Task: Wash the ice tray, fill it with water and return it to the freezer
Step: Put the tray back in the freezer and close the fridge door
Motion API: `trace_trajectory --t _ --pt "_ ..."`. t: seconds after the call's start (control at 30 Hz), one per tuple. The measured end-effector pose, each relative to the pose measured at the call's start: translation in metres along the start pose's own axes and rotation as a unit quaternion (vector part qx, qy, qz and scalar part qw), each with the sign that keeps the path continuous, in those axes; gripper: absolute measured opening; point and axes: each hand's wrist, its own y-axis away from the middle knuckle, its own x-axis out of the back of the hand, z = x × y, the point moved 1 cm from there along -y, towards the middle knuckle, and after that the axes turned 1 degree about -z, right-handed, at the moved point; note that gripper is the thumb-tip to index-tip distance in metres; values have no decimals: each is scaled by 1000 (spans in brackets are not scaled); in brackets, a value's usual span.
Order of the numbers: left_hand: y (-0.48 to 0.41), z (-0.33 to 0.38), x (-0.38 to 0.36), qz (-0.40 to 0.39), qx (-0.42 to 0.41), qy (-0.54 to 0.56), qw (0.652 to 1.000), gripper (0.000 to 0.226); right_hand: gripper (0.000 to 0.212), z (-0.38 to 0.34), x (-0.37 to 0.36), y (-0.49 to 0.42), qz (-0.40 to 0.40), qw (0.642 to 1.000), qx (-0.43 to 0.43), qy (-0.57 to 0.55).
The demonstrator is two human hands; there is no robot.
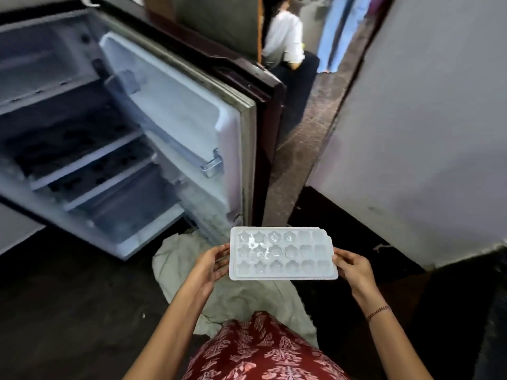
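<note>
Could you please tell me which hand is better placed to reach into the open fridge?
Left, probably. The left hand holds the tray end nearer the open fridge, which stands on that side; the right hand holds the far end, beside the wall.

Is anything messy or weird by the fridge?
Yes. A crumpled cloth lies on the floor at the foot of the fridge door, which stands wide open. The ice tray itself looks whole.

Dim room, dark floor (68, 311); soft blur throughout, wide-angle bending at the edges
</note>
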Motion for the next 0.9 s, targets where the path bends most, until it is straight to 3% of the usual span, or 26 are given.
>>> trace_trajectory --t 0.23,0.5,0.9 --pt "35 -26 37 115 -16 115 987 23 29 -9 -36 -16 -151 988 9 34" --pt "63 -65 66 180 -35 219 958 22 29 -14 -78 -27 -259 961 36 87" --pt "78 -72 108 248 -72 302 918 35 22 -31 -144 -5 -325 935 76 122"
